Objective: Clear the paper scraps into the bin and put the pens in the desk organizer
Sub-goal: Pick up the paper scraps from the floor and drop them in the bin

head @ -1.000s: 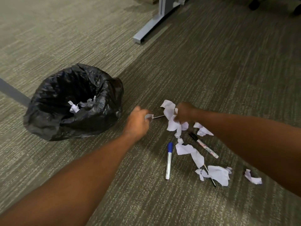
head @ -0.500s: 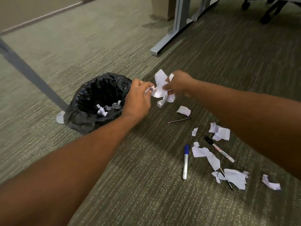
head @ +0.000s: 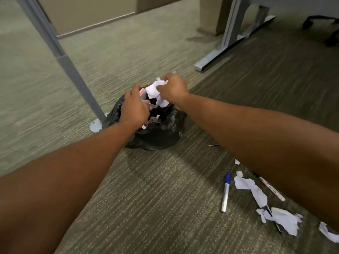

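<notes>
Paper scraps [head: 156,90], a crumpled white bunch, sit pinched in my right hand [head: 173,88] directly over the mouth of the bin [head: 165,129], a small one lined with a black bag. My left hand [head: 133,107] hovers just beside the bunch, above the bin's near rim, fingers loosely curled; I cannot tell whether it grips any paper. A few small white bits show inside the liner below my hands.

Back toward me, under and beside my right forearm, the rest of the mess lies on the floor. I count two markers: a blue-capped marker [head: 226,191] lying clear of the paper, and a second marker [head: 271,188] partly hidden by my arm. A thin dark pen [head: 213,145] lies closer to the bin, and another slim dark pen [head: 266,209] pokes out from under the paper. Loose scraps here number about four: a long torn strip [head: 251,189], a wide piece [head: 284,220], a small fragment [head: 237,162] and a crumpled bit [head: 328,233] at the frame's edge.

Everything rests on grey-green ribbed carpet [head: 146,198]. Just left of my left hand a grey slanted table leg [head: 73,70] ends in a round foot touching the bin bag. Beyond my right hand stands a grey desk base [head: 227,43], with chair casters [head: 326,24] farther off.
</notes>
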`<state>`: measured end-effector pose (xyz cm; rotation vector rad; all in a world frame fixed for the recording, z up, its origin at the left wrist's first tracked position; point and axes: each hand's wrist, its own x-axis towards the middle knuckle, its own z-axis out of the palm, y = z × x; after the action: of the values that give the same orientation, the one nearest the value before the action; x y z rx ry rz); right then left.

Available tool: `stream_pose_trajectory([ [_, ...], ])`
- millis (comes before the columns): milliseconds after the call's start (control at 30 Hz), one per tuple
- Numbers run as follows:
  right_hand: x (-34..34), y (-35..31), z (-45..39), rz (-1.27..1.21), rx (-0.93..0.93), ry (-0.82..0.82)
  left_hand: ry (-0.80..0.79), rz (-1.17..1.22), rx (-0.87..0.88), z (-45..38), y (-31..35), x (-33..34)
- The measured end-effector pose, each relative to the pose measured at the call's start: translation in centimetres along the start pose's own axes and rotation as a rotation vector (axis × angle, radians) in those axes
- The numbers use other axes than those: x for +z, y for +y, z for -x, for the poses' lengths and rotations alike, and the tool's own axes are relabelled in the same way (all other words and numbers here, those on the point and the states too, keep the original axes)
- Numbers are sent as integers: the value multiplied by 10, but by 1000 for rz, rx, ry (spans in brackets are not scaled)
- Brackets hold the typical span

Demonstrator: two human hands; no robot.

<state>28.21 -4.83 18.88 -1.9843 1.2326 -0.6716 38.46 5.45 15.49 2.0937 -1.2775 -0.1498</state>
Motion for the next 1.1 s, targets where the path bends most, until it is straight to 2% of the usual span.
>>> stream_pose_trajectory([
  [133, 16, 7, 5, 15, 10, -199, -170, -154, 1, 0, -22, -9],
  [200, 17, 16, 6, -18, 40, -239, -221, -195, -2, 3, -30, -10],
  [367, 8, 34, 4, -161, 112, -274, -244, -200, 19, 6, -36, -5],
  [567, -14, 48, 5, -107, 110, -207, -240, -155, 89, 14, -19, 12],
  [733, -37, 66, 15, 31, 83, -211, -131, -35, 255, 22, 13, 33],
  [833, -60, 88, 26, 174, 56, -212, -128, 77, 351, 30, 38, 54],
  [1100, -107, 180, 83, 391, 224, -405, -404, 114, 414, 76, 91, 138],
])
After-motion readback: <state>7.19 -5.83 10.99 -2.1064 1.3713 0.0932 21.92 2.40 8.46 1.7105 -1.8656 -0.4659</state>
